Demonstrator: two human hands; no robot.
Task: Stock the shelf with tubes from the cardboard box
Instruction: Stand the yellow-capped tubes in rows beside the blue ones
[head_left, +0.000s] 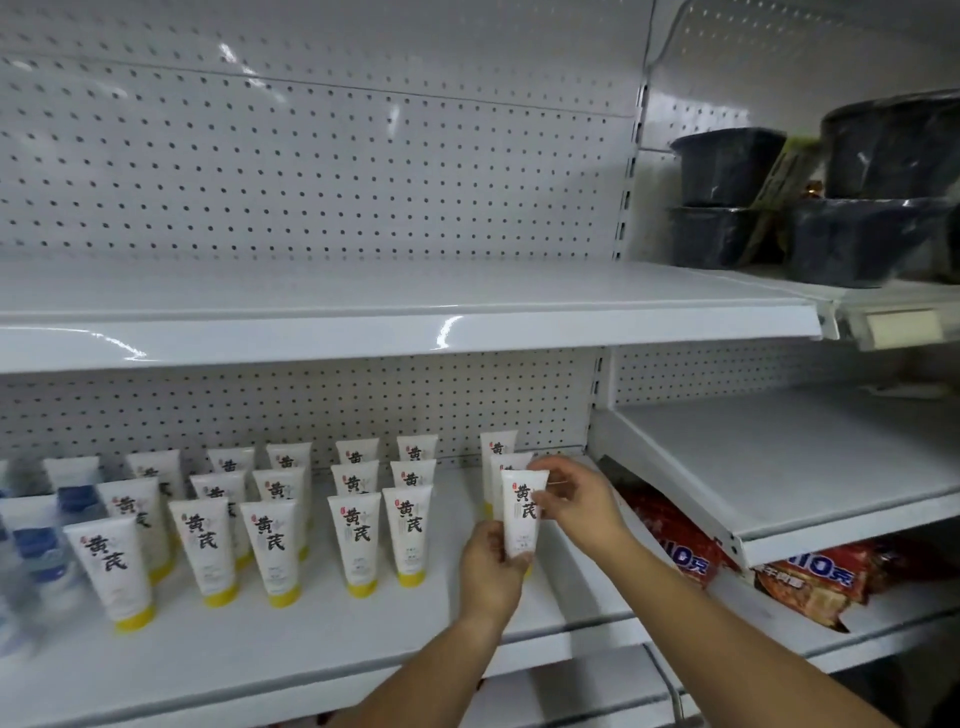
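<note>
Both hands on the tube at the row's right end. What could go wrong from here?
Neighbouring tubes stand on narrow yellow caps; if the held tube is released tilted, it may topple into the two tubes behind it. Left hand grips low, hiding the cap, so seating is hard to check.

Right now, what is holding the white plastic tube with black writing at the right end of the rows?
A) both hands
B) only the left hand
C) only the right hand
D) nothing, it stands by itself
A: the left hand grips the lower part of the white plastic tube with black writing, while the right hand pinches its upper right edge.
</note>
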